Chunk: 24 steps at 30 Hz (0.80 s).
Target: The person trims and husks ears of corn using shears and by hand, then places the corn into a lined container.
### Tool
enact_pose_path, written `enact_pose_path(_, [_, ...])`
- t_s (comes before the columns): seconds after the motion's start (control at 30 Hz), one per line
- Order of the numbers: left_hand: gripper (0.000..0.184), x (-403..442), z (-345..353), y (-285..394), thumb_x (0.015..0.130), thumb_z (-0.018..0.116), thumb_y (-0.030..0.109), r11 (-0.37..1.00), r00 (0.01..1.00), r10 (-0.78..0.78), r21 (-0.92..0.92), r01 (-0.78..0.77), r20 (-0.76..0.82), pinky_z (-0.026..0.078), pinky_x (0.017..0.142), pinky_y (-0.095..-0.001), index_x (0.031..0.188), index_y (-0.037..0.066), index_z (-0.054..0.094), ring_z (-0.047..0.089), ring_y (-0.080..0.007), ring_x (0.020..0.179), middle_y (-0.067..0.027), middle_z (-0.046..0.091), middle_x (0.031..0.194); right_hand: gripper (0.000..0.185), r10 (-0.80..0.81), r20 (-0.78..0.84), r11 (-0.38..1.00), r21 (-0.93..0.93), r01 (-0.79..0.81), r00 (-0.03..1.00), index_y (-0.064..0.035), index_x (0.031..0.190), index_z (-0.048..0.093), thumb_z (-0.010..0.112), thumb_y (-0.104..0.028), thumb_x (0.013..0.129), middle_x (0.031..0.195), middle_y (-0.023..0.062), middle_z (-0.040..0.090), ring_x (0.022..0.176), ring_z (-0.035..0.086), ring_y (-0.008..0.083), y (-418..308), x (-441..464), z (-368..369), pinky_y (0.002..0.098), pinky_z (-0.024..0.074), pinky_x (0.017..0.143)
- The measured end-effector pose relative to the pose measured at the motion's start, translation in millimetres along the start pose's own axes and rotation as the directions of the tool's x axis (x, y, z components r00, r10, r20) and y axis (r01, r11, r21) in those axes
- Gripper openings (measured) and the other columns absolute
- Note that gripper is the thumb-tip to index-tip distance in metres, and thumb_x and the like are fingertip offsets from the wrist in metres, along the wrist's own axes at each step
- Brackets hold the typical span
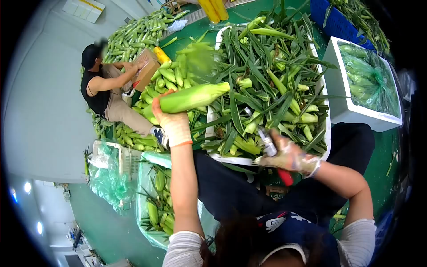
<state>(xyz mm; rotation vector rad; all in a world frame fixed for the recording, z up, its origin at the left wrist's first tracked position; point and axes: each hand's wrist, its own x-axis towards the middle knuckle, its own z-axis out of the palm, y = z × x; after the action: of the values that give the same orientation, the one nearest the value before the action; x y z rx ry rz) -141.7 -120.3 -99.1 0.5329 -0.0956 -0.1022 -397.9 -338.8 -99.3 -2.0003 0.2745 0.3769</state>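
My left hand (172,120), in a pale glove with an orange cuff, is closed around the base of a green-husked ear of corn (195,97). The ear is held out level, its other end above the left rim of a white tub (326,133). Cut corn leaves and stalk ends (271,75) heap up in that tub. Near the tub's front edge, my right hand (289,155), in a stained glove, grips a tool with a red handle (285,177) and a silver metal part (267,144). My fingers hide its exact kind.
Corn ears (175,73) are piled beyond my left hand. A co-worker (100,86) sits at the left, hands on a cardboard box (147,69). A plastic-lined container (141,196) of corn stands at my left, a white foam box (333,84) at the right, a blue crate (327,20) behind it.
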Motion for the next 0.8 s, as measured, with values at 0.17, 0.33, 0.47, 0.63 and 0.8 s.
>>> enact_pose_path(0.17, [0.023,-32.6,7.2,-2.2,0.078,0.067,0.023,0.977,0.999,0.008,-0.215,0.000,0.039,0.046,0.089,-0.0392,0.088,0.006,0.055,0.055,-0.0238,0.087,-0.0063,0.057,0.086,0.055,-0.101,0.006,0.875,0.476,0.087,0.995,-0.0033,0.110,0.045,0.075,-0.031,0.073,0.097,0.0091,0.052,0.093,0.051,0.0152,-22.3,46.0,30.6,0.0312,0.0463,0.078])
enact_pose_path(0.33, [0.028,-53.1,15.7,1.4,0.076,0.070,0.022,0.990,0.983,0.129,0.041,-0.136,0.131,0.043,0.092,-0.0397,0.096,0.007,0.056,0.054,-0.0229,0.088,-0.0055,0.056,0.091,0.035,-0.150,0.088,0.540,0.841,0.007,0.985,-0.0011,0.104,0.046,0.068,-0.011,0.078,0.079,0.0069,0.059,0.062,0.061,0.0189,-47.7,51.4,23.1,0.0306,0.0539,0.055])
enact_pose_path(0.47, [0.032,-19.4,-15.1,15.3,0.080,0.065,0.028,0.999,0.993,0.030,0.017,-0.032,0.112,0.045,0.090,-0.0410,0.098,0.006,0.052,0.056,-0.0234,0.089,-0.0079,0.055,0.091,0.022,0.076,0.104,0.564,0.815,-0.129,0.992,-0.0049,0.085,0.050,0.070,-0.012,0.080,0.060,0.0039,0.054,0.044,0.051,0.0142,-28.7,41.0,41.9,0.0289,0.0484,0.044])
enact_pose_path(0.63, [0.029,74.5,-99.6,63.2,0.088,0.063,0.034,0.919,0.927,0.350,0.242,-0.312,-0.132,0.044,0.092,-0.0438,0.104,0.011,0.056,0.056,-0.0260,0.092,-0.0075,0.058,0.094,0.019,0.307,0.152,0.556,0.772,-0.307,0.939,-0.0057,0.087,0.053,0.067,-0.018,0.082,0.065,0.0085,0.057,0.049,0.056,0.0192,14.0,25.4,19.2,0.0313,0.0469,0.044])
enact_pose_path(0.8, [0.061,192.8,-228.1,88.5,0.087,0.056,0.050,0.953,0.665,0.299,0.187,-0.237,-0.684,0.035,0.102,-0.0475,0.134,0.013,0.045,0.048,-0.0248,0.118,-0.0072,0.049,0.134,0.014,0.381,-0.007,0.718,0.633,-0.291,0.924,-0.0013,0.090,0.057,0.064,-0.008,0.080,0.066,0.0051,0.057,0.053,0.055,0.0145,51.0,27.9,20.3,0.0281,0.0456,0.046])
